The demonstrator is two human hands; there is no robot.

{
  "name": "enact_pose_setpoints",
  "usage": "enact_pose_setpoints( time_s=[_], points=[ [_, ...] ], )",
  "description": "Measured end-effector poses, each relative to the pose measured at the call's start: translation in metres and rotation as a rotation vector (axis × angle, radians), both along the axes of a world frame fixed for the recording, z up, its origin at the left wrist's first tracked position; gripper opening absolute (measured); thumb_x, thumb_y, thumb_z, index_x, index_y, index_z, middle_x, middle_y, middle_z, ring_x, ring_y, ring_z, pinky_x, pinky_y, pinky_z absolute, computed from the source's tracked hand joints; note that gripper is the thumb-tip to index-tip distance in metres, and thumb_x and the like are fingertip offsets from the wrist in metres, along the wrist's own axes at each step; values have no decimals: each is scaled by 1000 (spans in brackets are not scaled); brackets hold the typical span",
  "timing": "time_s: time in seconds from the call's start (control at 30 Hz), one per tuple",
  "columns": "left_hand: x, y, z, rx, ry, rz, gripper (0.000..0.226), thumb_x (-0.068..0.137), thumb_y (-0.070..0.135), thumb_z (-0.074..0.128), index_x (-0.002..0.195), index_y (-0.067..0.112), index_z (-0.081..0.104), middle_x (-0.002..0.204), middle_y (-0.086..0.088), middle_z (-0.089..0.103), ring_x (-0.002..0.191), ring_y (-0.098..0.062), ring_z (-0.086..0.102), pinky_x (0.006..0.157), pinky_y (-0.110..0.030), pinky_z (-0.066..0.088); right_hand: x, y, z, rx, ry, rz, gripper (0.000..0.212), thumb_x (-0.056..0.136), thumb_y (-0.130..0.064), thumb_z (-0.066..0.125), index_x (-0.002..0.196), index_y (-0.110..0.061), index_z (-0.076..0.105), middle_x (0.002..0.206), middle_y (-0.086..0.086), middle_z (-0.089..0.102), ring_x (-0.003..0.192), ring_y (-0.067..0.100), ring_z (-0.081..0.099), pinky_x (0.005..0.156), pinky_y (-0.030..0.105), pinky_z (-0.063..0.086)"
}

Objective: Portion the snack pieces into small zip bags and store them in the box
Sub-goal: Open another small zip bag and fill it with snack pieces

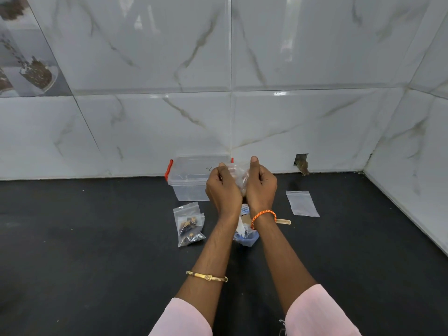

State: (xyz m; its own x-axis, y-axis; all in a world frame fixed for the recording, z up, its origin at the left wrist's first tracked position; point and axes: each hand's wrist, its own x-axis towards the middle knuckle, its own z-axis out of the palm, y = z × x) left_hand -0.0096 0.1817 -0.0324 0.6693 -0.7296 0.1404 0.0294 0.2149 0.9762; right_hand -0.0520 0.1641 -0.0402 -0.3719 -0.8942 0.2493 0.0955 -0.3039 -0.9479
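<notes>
Both hands, the left hand (221,187) and the right hand (260,184), pinch a small zip bag (238,175) of snack pieces between curled fingers, raised above the desk (97,238) before the clear box (188,180) at its back edge. Filled bags (188,224) lie near the left forearm, an empty bag (301,203) to the right.

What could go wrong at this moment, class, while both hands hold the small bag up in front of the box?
1. The left hand and right hand grip the small zip bag in mid-air; if its seal is incomplete, pieces may spill onto the counter.
2. The clear box looks lidded, so storing needs a freed hand.
</notes>
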Motion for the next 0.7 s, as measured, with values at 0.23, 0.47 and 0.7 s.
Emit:
enact_pose_setpoints(
  time_s=[0.23,0.47,0.7],
  points=[
    [28,3,-1,33,-46,-168,30,95,32,55,67,25,63,65,1,62,67,-29,60,65,-46,51,-11,4,-2,46,-83,146,26,93,-17,59,70,-7,60,56,-1,54,47,5,48,47,21,43],
    [48,10,-11,40,-50,-152,19,88,35,65,72,28,72,72,4,71,71,-28,65,69,-48,54,-4,4,-7,124,-27,182,23,94,-17,57,75,-7,63,72,4,60,71,13,54,67,25,48],
    [94,14,-33,204,168,-41,25,89,29,65,70,13,65,66,-2,62,65,-17,57,62,-32,49,6,21,-19,436,109,683,15,90,-16,63,98,-6,56,80,1,63,71,11,63,58,30,60]
  ],
)
